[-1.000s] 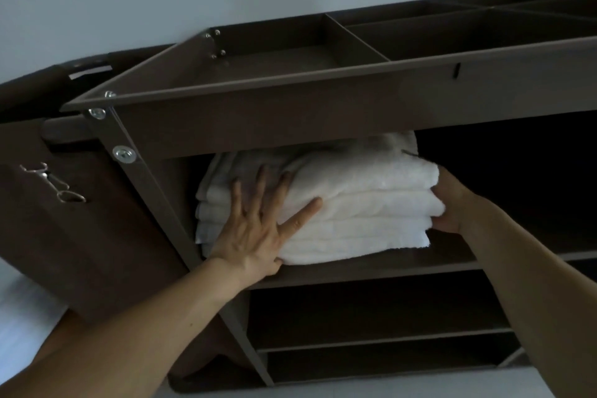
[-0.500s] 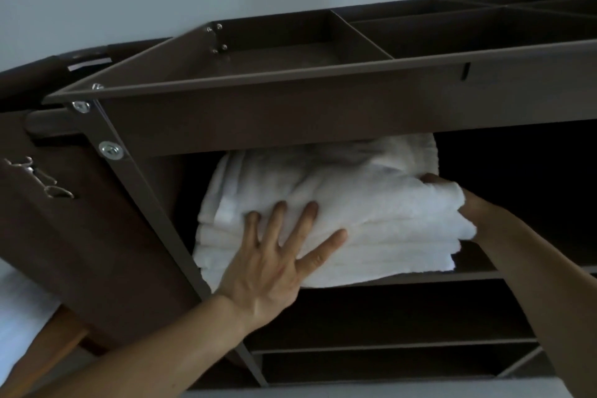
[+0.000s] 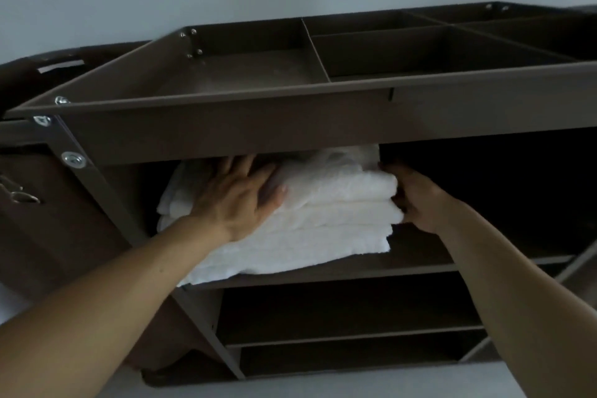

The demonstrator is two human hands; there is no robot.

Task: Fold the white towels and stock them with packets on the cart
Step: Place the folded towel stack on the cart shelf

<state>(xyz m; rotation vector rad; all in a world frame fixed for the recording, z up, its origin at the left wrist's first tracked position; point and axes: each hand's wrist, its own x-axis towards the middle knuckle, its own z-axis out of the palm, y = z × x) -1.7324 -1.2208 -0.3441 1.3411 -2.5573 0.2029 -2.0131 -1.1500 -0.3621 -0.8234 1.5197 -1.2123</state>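
Observation:
A stack of folded white towels (image 3: 326, 220) lies on the upper shelf of the dark brown cart (image 3: 226, 136). My left hand (image 3: 235, 197) rests flat on top of the stack, fingers spread and reaching under the cart's top tray. Against the stack's right end is my right hand (image 3: 416, 200); its fingers are behind the towels, so I cannot tell how they lie. No packets are in view.
The cart's top tray (image 3: 258, 74) is split into several compartments. Two lower shelves (image 3: 349, 336) sit below the towels. A brown fabric bag (image 3: 42, 220) with a metal clip hangs at the cart's left end. A pale wall is behind.
My left hand has slid from the stack's front up onto its top, deeper into the shelf. The right hand stays at the stack's right end. The camera has shifted.

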